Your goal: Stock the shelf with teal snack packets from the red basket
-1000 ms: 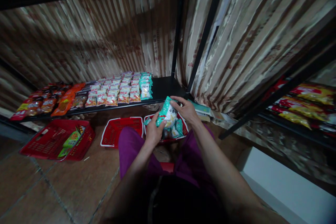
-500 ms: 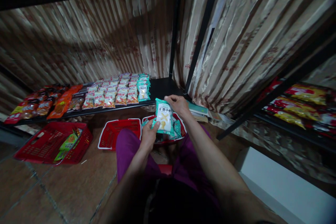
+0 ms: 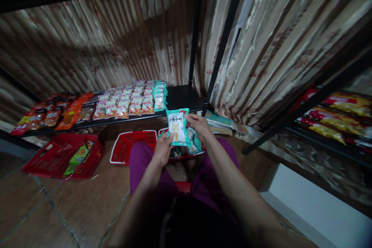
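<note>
Both of my hands hold one teal and white snack packet [image 3: 177, 127] upright in front of me. My left hand [image 3: 162, 150] pinches its lower left corner. My right hand [image 3: 198, 124] grips its right edge. Just beneath it, a red basket [image 3: 200, 148] contains more teal packets. Beyond that, a low black shelf [image 3: 181, 99] carries rows of snack packets [image 3: 132, 100], with teal ones at the right end of the rows.
An empty red basket [image 3: 132, 145] sits left of the filled one. A larger red basket [image 3: 62, 155] with green packets lies on the tiled floor at left. Striped curtains hang behind. Another shelf with red and yellow packets [image 3: 337, 118] stands at right.
The packet has been turned from tilted to upright with its front facing me and shifted slightly left. My right hand came down from its top to its right edge.
</note>
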The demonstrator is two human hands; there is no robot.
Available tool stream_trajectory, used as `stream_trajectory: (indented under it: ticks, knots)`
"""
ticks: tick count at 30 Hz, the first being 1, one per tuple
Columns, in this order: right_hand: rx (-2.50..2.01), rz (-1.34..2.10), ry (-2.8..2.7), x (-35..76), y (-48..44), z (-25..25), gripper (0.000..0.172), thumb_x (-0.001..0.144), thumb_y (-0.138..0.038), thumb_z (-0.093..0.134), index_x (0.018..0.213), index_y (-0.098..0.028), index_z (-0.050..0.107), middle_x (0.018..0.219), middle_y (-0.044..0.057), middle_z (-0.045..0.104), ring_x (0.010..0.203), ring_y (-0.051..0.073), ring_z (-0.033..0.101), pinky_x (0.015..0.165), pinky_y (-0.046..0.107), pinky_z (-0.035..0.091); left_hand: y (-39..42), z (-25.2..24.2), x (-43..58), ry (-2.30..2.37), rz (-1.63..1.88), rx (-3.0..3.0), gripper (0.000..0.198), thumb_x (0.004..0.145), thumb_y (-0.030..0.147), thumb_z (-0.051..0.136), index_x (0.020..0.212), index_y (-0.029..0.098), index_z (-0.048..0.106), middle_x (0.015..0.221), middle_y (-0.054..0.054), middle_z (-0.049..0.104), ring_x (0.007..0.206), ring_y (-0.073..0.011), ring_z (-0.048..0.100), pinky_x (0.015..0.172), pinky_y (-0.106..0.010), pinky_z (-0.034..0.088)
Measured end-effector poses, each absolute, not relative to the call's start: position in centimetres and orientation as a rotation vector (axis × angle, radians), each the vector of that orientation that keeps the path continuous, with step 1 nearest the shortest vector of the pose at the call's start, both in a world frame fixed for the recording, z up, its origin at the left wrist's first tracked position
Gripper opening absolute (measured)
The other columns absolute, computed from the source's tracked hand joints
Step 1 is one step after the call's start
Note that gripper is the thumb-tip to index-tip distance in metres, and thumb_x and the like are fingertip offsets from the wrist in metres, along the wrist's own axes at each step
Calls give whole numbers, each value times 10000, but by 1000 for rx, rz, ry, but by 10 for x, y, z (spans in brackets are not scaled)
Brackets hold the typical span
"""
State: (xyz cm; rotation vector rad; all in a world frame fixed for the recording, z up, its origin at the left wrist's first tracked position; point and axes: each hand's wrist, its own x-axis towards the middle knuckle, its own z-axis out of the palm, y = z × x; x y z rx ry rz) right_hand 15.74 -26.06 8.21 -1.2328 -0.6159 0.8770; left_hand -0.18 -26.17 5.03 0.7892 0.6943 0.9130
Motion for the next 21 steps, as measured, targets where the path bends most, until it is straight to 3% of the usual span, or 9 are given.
stream_trajectory:
  ticks: [5, 9, 14, 21]
  knots:
    - [-1253, 841, -605, 163, -254, 80, 338, 502, -428, 790, 716, -176, 720, 576, -30, 652, 489, 86, 519, 501, 218, 419, -261, 50, -1, 664, 856, 793, 480, 563, 403, 813, 948, 168, 650, 934, -68, 702, 815, -157, 656, 754, -262, 493]
    - [-1268, 932, -574, 159, -264, 84, 378, 561, -459, 772, 844, -217, 710, 759, 4, 709, 642, 122, 618, 575, 225, 483, -256, 51, 6, 706, 923, 750, 466, 554, 395, 814, 918, 159, 643, 936, -70, 699, 824, -162, 654, 765, -275, 491]
    - [-1270, 1080, -653, 150, -282, 70, 426, 591, -485, 762, 922, -224, 699, 893, 26, 712, 783, 154, 639, 617, 228, 507, -248, 59, 17, 757, 1026, 698, 407, 571, 396, 794, 863, 155, 646, 885, -55, 697, 768, -146, 638, 738, -275, 492]
    - [-1249, 1072, -623, 147, -283, 52, 429, 552, -423, 794, 914, -210, 704, 839, 2, 715, 716, 133, 633, 611, 233, 506, -245, 60, 23, 845, 1048, 685, 385, 577, 452, 759, 800, 172, 616, 803, -26, 672, 731, -145, 618, 690, -272, 475]
